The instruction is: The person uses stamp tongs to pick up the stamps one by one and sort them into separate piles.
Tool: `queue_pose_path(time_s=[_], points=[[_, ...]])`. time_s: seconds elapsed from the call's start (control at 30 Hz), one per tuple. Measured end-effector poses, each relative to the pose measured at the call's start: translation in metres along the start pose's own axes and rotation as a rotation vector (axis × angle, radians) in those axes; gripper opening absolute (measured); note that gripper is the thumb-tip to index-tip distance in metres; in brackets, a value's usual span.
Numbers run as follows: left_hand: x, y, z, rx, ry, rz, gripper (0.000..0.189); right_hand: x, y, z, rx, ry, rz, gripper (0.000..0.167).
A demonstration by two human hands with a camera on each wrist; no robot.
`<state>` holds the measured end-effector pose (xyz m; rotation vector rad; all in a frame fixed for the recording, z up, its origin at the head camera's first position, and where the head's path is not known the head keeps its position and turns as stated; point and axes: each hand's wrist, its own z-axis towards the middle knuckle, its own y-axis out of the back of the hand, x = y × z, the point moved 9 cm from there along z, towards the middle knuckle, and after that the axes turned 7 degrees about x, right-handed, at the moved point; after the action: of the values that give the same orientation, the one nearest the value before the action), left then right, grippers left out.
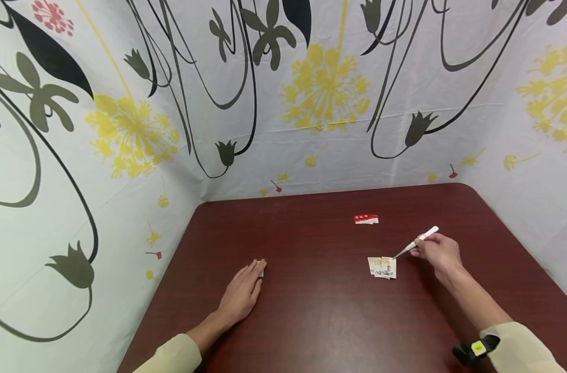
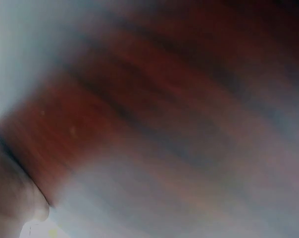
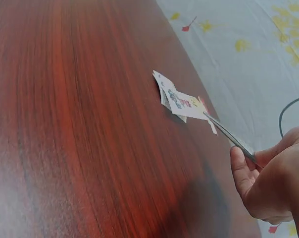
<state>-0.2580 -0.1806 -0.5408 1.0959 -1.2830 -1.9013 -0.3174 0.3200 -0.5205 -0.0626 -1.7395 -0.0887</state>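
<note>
Now the right hand [image 1: 440,255] pinches tweezers [image 1: 420,241], tips at small printed papers [image 1: 382,267], and the left hand [image 1: 243,289] rests, fingers straight, on the bench [image 1: 311,316].

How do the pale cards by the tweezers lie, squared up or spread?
Spread: in the head view, the pale cards overlap with staggered edges, the tip of the tweezers at the rightmost.

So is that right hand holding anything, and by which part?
Yes: the right hand pinches the tweezers around the middle, with both ends showing.
</note>
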Motion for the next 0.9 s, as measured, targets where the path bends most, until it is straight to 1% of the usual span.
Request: queue_pose_path(time_s=[0.1, 0.23, 0.37, 0.47, 0.5, 0.57, 0.63, 0.73, 0.8, 0.9], points=[[0.000, 0.000, 0.000, 0.000, -0.002, 0.003, 0.051, -0.002, 0.003, -0.001, -0.013, -0.011, 0.004, 0.020], [-0.001, 0.003, 0.000, -0.018, -0.013, -0.007, 0.052, -0.002, 0.007, -0.004, -0.055, -0.020, -0.023, 0.020], [0.001, 0.005, 0.000, -0.020, -0.004, -0.046, 0.054, 0.003, 0.012, -0.007, -0.113, 0.010, -0.041, 0.020], [0.005, 0.006, 0.000, -0.014, 0.015, -0.102, 0.056, 0.012, 0.013, -0.011, -0.168, 0.055, -0.117, 0.020], [0.006, 0.006, -0.001, -0.015, 0.023, -0.122, 0.056, 0.016, 0.012, -0.012, -0.188, 0.070, -0.158, 0.021], [0.009, 0.007, -0.002, -0.013, 0.041, -0.163, 0.055, 0.023, 0.008, -0.014, -0.221, 0.100, -0.205, 0.023], [0.012, 0.007, -0.003, -0.014, 0.057, -0.194, 0.054, 0.030, -0.002, -0.016, -0.236, 0.130, -0.219, 0.024], [0.015, 0.009, -0.003, -0.017, 0.064, -0.212, 0.052, 0.038, -0.026, -0.016, -0.213, 0.164, -0.208, 0.026], [0.016, 0.010, -0.002, -0.024, 0.060, -0.213, 0.051, 0.042, -0.046, -0.015, -0.171, 0.175, -0.203, 0.026], [0.017, 0.016, -0.003, -0.062, 0.061, -0.191, 0.049, 0.046, -0.080, -0.016, -0.090, 0.188, -0.203, 0.027]])
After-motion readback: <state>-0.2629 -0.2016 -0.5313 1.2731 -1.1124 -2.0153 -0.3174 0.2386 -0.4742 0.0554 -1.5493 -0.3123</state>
